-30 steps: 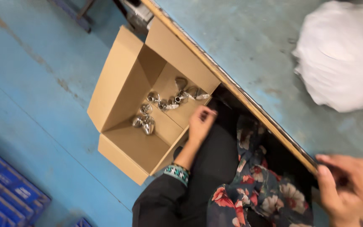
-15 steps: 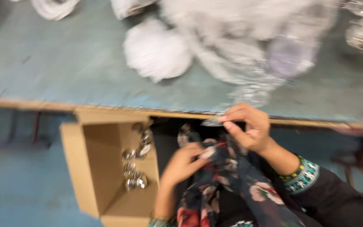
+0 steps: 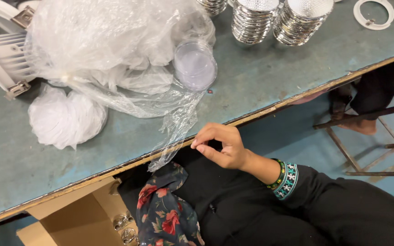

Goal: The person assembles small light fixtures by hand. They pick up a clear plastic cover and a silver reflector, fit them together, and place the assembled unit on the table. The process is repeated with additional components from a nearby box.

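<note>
1. Hand, right (image 3: 222, 146): held at the table edge (image 3: 297, 98), just below the rim, thumb and forefinger curled toward each other in a narrow pinch. Can't tell whether anything small sits between the tips. Wrist w/ beaded bangle and patterned cuff (image 3: 286, 179) on a black sleeve.
2. Left hand: out of view; state can't be told.
3. Clear plastic sheet (image 3: 115, 50): large crumpled mass on the table top, one tail (image 3: 174, 136) hanging over the edge just left of the right hand's fingertips, near but apparently not touching.
4. Clear round lens disc (image 3: 195, 65): lies on the table under/within the plastic, well above the hand.
5. White bagged bundle (image 3: 67, 117): on the table, left of the plastic tail.
6. White finned housing w/ metal clips (image 3: 1, 59): far left, partly under the plastic.
7. Stacks of shiny silver reflectors (image 3: 279, 20): top of table, upright, side by side.
8. White ring (image 3: 374, 13): top right corner.
9. Cardboard box (image 3: 76, 218): open, on the floor below the table, w/ metal parts (image 3: 125, 227) inside.
10. Floral cloth (image 3: 165, 214): over the person's lap, beside the box.
</note>
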